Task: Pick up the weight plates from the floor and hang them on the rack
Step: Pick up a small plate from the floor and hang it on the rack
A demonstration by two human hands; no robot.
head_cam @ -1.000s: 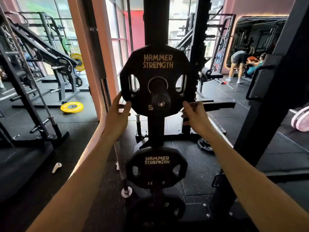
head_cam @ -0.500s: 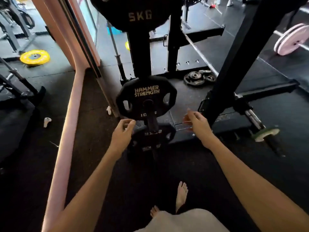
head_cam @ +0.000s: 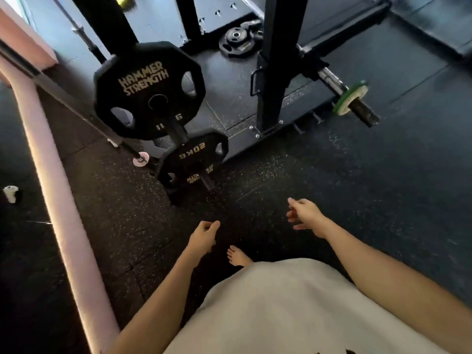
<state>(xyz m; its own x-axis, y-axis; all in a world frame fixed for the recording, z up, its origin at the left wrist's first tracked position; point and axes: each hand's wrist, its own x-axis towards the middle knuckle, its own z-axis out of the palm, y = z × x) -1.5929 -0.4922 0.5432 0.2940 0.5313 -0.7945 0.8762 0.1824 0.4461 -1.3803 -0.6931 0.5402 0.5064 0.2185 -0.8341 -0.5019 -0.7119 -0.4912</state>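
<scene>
A black Hammer Strength plate (head_cam: 149, 90) hangs on a peg of the black rack upright (head_cam: 109, 20). Below it a second black plate (head_cam: 194, 162), marked 20KG, hangs on a lower peg close to the floor. A small stack of black plates (head_cam: 238, 39) lies on the platform behind the rack. My left hand (head_cam: 203, 237) hovers low over the floor, fingers loosely curled, holding nothing. My right hand (head_cam: 305, 215) is further right, fingers apart, also empty. Both hands are well short of the hanging plates.
A second rack post (head_cam: 273, 65) stands right of the plates. A barbell with a green and white plate (head_cam: 351, 98) lies on the floor at right. A pink padded rail (head_cam: 48, 175) runs along the left. My bare foot (head_cam: 237, 255) and white shirt fill the bottom.
The view has tilted down from the upper 5 kg plate to the floor. Both hands have let go of that plate and dropped back toward my body.
</scene>
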